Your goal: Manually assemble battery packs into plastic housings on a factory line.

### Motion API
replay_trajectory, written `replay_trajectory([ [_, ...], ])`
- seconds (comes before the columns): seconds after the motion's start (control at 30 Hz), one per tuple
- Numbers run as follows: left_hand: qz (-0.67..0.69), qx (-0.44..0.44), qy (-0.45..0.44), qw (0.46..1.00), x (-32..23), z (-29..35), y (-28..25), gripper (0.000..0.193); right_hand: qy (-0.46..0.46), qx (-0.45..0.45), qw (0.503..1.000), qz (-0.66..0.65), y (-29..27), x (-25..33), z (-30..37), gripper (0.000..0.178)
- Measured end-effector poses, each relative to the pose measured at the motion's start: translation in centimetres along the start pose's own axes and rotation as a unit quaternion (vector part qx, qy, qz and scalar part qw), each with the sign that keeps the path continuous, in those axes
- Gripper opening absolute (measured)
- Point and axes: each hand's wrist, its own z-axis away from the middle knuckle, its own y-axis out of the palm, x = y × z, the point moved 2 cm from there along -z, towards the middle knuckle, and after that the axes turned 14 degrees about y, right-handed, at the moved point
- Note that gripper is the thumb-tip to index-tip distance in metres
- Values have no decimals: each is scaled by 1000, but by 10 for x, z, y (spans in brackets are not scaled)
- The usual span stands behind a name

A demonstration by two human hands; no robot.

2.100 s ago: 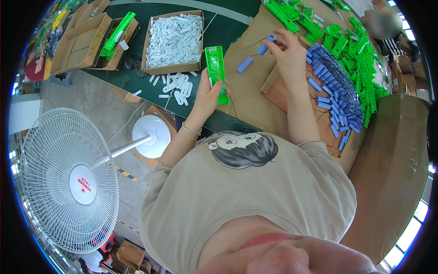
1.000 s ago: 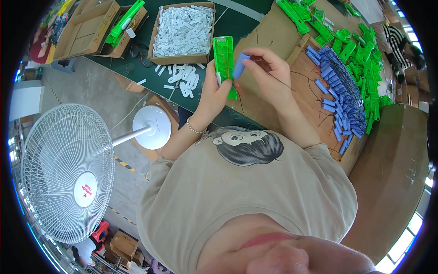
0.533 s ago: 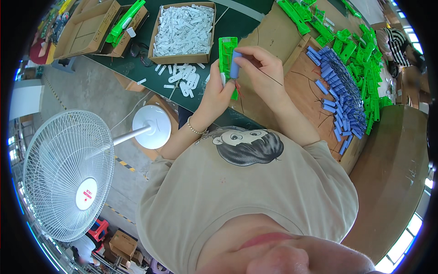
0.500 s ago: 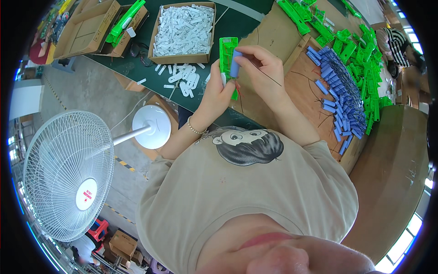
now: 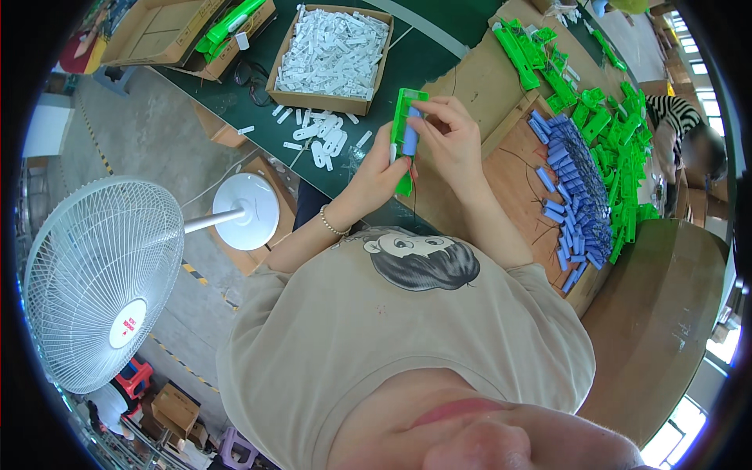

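Note:
My left hand (image 5: pixel 377 175) is closed around a long, shallow green plastic housing (image 5: pixel 400 113), holding it upright above the table edge. A blue cylindrical battery (image 5: pixel 411 141) with thin wires lies along the housing's open side. My right hand (image 5: pixel 456 145) has its thumb and fingers on the upper part of that battery, pressed to the housing. A small white piece (image 5: pixel 392 153) shows by my left fingers. How deep the battery sits in the housing is partly hidden by my fingers.
A carton of white plastic pieces (image 5: pixel 380 82) stands at the back, with loose white pieces (image 5: pixel 333 141) before it. On the right lie many wired batteries (image 5: pixel 576 168) on a wooden board and a heap of green housings (image 5: pixel 619 168). A white fan (image 5: pixel 102 274) stands left. Another person (image 5: pixel 681 129) is far right.
The battery has shifted from standing off the housing's side to lying against it, and my right fingers have moved to its upper end. The whole view has shifted slightly.

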Motion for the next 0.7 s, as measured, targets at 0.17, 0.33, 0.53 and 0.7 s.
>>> replay_trajectory([
  [0.17, -85, 8, 50, 995, 5, -1, -3, 53, 24, -13, 1000, 0, 3, 0, 6, 36],
  [0.33, -37, 44, 29, 998, -4, -1, -8, 52, 99, -73, 970, -207, 10, 5, -1, 39],
  [0.53, 110, 20, 4, 994, -7, 5, -13, 49, 260, 186, 889, -329, 19, -11, -3, 25],
  [0.7, 69, -33, -49, 996, 0, 14, -25, 39, 256, 168, 933, -186, 38, -6, 3, 26],
])
